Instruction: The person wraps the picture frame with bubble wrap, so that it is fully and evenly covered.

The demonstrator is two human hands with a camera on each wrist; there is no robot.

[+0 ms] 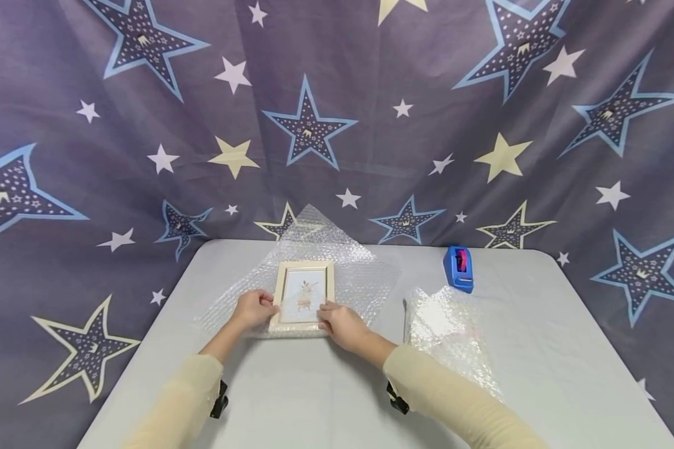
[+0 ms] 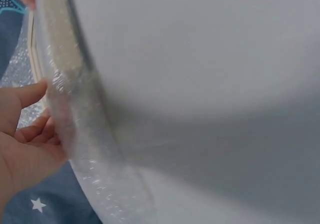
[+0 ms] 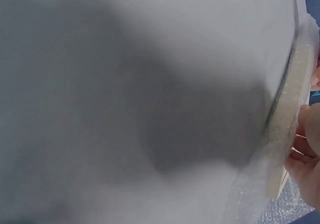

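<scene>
Hands (image 1: pixel 253 310) (image 1: pixel 342 325), both curled, pinch a rectangular pale frame (image 1: pixel 303 296) near its lower corners, atop glossy, dimpled bubble wrap (image 1: pixel 356 274).

The right wrist view's edge crops the right hand (image 3: pixel 308 170).

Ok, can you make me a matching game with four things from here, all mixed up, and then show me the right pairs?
Things:
1. Tape dispenser
2. Picture frame
3. Bubble wrap sheet
4. Star-patterned backdrop

Where or how:
A. Spread out underneath what the hands are holding
B. Hanging behind the table
C. Blue, with a pinkish-red part
D. Held between the left hand and the right hand

Right pairs: 1-C, 2-D, 3-A, 4-B
</scene>
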